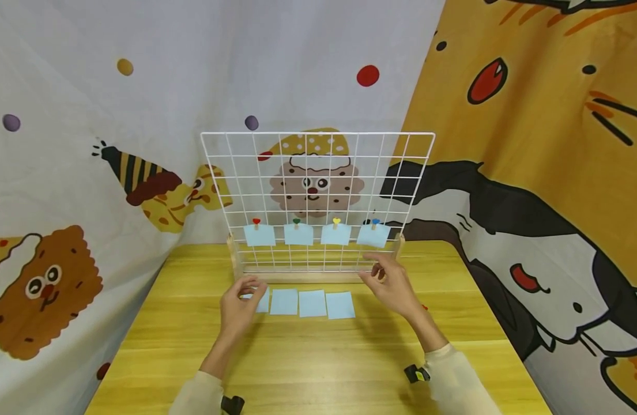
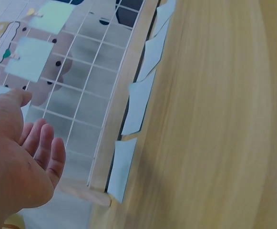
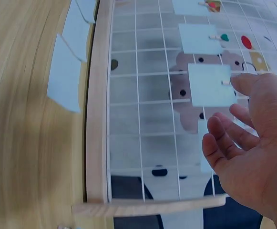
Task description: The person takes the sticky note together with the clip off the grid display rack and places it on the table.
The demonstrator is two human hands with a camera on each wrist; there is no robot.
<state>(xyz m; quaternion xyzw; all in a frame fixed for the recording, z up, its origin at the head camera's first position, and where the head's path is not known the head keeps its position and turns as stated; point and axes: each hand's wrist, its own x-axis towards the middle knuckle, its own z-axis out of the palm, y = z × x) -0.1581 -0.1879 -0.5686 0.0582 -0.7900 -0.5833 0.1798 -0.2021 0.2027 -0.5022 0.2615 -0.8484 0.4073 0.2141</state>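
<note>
Light blue paper notes hang in a row on a white wire grid (image 1: 318,133), each under a small heart-topped clip: red (image 1: 256,221), green (image 1: 296,221), yellow (image 1: 336,221) and blue (image 1: 376,221). On the table before it lies a second row of blue notes (image 1: 312,304). My left hand (image 1: 237,310), fingers loosely bent and holding nothing, is in front of the grid's left end and partly covers the leftmost table note (image 1: 263,303) in the head view. Below the blue-clipped note (image 1: 373,237), my right hand (image 1: 393,285) hovers empty, its fingers loosely bent in the right wrist view (image 3: 252,138).
The grid stands in a wooden base (image 1: 302,278) with upright side pieces (image 1: 234,256) toward the back of the wooden table (image 1: 297,357). A small red item (image 1: 425,308) lies beyond my right wrist. A cartoon-printed cloth (image 1: 168,104) hangs behind.
</note>
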